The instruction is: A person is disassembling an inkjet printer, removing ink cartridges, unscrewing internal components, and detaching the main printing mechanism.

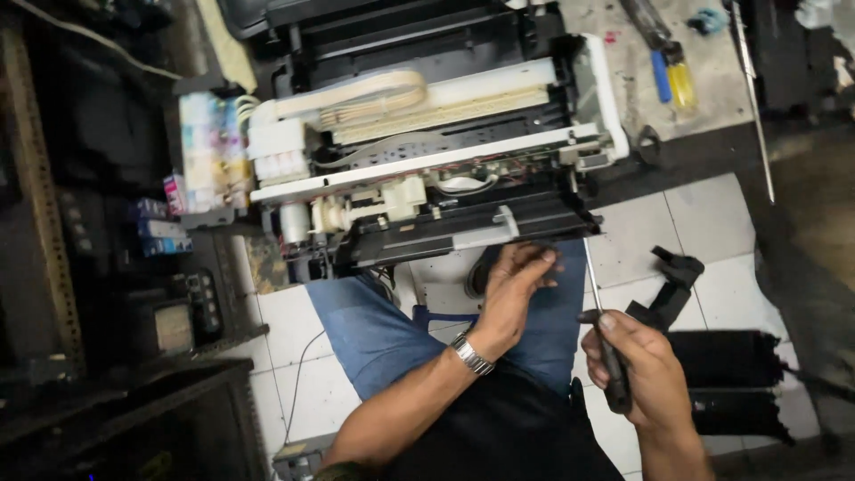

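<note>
A dismantled inkjet printer (427,142) with its cover off lies across my lap, showing white ribbon cables and a metal rail. My left hand (517,281), with a metal wristwatch, reaches up and touches the black front edge of the printer. My right hand (637,361) grips the black handle of a screwdriver (598,307); its thin shaft points up to the printer's lower right corner.
Ink tanks (209,151) hang on the printer's left side. Black plastic printer parts (721,374) lie on the white floor tiles at right. A blue and yellow tool (670,78) and a long metal rod (753,98) lie at top right. Dark clutter fills the left.
</note>
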